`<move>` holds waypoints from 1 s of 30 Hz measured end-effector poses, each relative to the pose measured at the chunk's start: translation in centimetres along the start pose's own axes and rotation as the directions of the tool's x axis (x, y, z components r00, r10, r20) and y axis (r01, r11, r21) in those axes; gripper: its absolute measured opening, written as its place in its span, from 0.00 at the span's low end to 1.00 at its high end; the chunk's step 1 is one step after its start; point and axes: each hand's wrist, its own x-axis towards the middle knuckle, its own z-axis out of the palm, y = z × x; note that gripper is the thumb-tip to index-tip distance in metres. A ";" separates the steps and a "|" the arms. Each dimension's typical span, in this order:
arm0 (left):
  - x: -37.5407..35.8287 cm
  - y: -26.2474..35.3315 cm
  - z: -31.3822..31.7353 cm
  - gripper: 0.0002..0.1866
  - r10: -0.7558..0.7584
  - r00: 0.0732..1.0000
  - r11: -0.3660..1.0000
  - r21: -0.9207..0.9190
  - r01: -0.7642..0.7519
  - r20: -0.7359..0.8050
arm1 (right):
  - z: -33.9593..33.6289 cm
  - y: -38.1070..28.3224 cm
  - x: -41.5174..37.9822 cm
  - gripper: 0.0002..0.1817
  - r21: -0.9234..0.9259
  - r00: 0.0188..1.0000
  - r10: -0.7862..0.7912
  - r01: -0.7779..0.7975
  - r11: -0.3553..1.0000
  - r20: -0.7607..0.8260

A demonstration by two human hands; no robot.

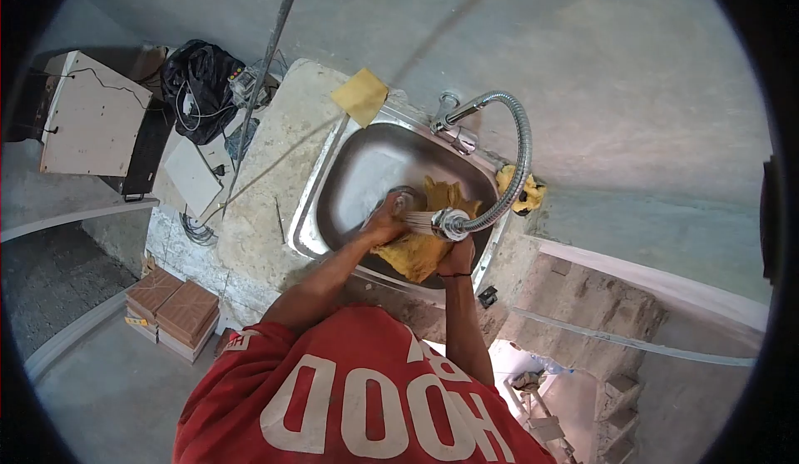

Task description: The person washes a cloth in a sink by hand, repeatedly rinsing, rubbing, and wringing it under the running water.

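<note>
A wet yellow cloth [414, 256] hangs bunched inside the steel sink [345, 164], under the faucet head [452, 224]. My right hand [456, 258] grips the cloth's right side, its fingers mostly hidden behind the folds. My left hand [385, 221] is inside the basin to the left of the cloth, beside what looks like a stream of water. Its fingertips are near the round drain [403, 198]; the stream partly covers them, so I cannot make out a grip. The faucet's flexible metal hose [523, 143] arches over the right side of the sink.
A yellow sheet [360, 96] lies at the sink's back left corner; another yellow cloth [520, 188] sits to its right. Left are a black bag [198, 89], a white panel [96, 119] and stacked brown tiles [175, 307]. A dark rod [265, 73] slants across the counter.
</note>
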 end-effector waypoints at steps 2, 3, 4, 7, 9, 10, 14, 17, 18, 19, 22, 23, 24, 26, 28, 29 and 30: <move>-1.8 2.4 -0.8 0.47 -0.202 0.964 0.916 -0.314 0.249 0.174 | 2.9 -2.1 -2.6 0.21 0.081 0.996 0.044 -0.051 0.995 0.084; -3.5 5.2 -2.2 0.47 -0.205 0.963 0.915 -0.315 0.252 0.176 | 4.1 -2.9 -3.5 0.19 0.162 0.982 0.077 -0.106 0.981 0.175; -5.1 7.1 -3.9 0.41 -0.217 0.919 0.956 -0.117 0.268 0.328 | 3.9 -3.0 -3.5 0.19 0.162 0.982 0.078 -0.107 0.981 0.173; -2.9 3.3 -3.3 0.33 -0.472 0.774 0.809 -0.142 0.571 0.423 | 2.0 -3.4 -3.4 0.23 0.164 0.986 0.094 -0.116 0.980 0.136; -3.3 3.5 -5.0 0.33 -0.338 0.873 0.678 -0.553 0.485 0.352 | 0.2 -3.5 -2.9 0.25 -0.053 0.992 -0.040 0.046 0.998 0.122; -3.8 5.3 -5.6 0.23 -0.270 0.918 0.617 -0.679 0.397 0.291 | 1.1 -4.2 -3.6 0.22 -0.053 0.993 -0.112 0.114 0.992 0.027; -2.8 6.6 -7.6 0.26 -0.141 0.990 0.768 -0.627 0.129 0.031 | -3.5 -2.1 -0.7 0.17 -0.296 0.949 -0.315 0.292 0.909 -0.033; -3.3 6.9 -7.1 0.22 0.231 0.952 0.936 -0.220 -0.273 -0.201 | -6.0 0.1 0.9 0.14 -0.560 0.961 -0.277 0.221 0.799 -0.016; -4.0 7.4 -6.9 0.22 0.221 0.944 0.960 -0.115 -0.255 -0.243 | -5.6 0.0 0.8 0.15 -0.741 0.940 -0.340 0.255 0.621 0.038; -4.3 7.2 -6.8 0.22 0.221 0.945 0.961 -0.113 -0.253 -0.240 | -5.1 -0.1 0.9 0.15 -0.740 0.940 -0.340 0.254 0.623 0.035; -4.8 6.0 -6.8 0.30 -0.033 0.958 0.892 0.423 0.156 -0.284 | -5.4 -0.3 2.2 0.18 -0.822 0.973 0.046 -0.217 0.527 -0.227; -4.6 5.3 -6.6 0.30 -0.035 0.958 0.892 0.423 0.158 -0.283 | -6.2 -0.1 2.9 0.18 -0.822 0.972 0.048 -0.219 0.526 -0.229; -4.4 6.0 -6.4 0.30 0.072 0.932 0.842 0.523 0.133 -0.354 | -6.4 -0.2 3.5 0.18 -0.961 0.969 -0.209 -0.076 0.266 -0.135; -3.5 7.5 -6.1 0.27 0.197 0.898 0.777 0.621 0.103 -0.395 | -5.4 -1.4 4.1 0.20 -0.984 0.885 -0.436 0.118 -0.132 0.164; -1.1 9.5 -6.3 0.27 0.257 0.922 0.733 0.681 0.009 -0.289 | -5.4 -1.9 6.0 0.22 -0.964 0.832 -0.487 0.240 -0.119 0.267; 0.1 10.4 -6.4 0.28 0.313 0.933 0.680 0.728 -0.087 -0.180 | -5.4 -2.2 7.2 0.23 -0.925 0.763 -0.535 0.363 -0.111 0.363; 1.7 10.1 -6.1 0.28 0.314 0.932 0.682 0.726 -0.089 -0.180 | -4.0 -3.0 8.7 0.25 -0.968 0.915 -0.349 0.134 -0.214 0.204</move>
